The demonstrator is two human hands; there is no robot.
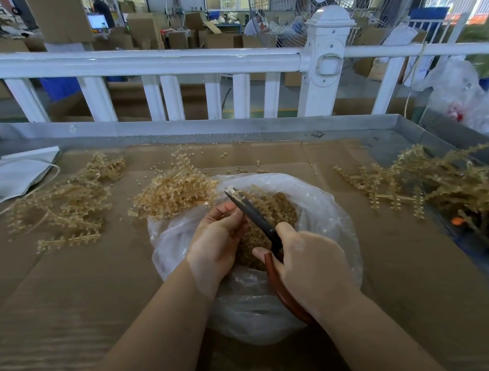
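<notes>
Right hand (309, 264) at 5 o'clock grips the red-brown handles of black-bladed scissors (254, 213), whose blades lie close together and point toward 11 o'clock. Left hand (215, 242), just beside them at centre, pinches a pale amber plastic sprig (233, 190) whose end sits at the blade tips. Both hands work over an open clear plastic bag (326, 208) holding cut amber bits (276, 209). Sprig piles (65, 203) lie on the cardboard-covered counter (357, 249) at 9, 11 and 3 o'clock.
</notes>
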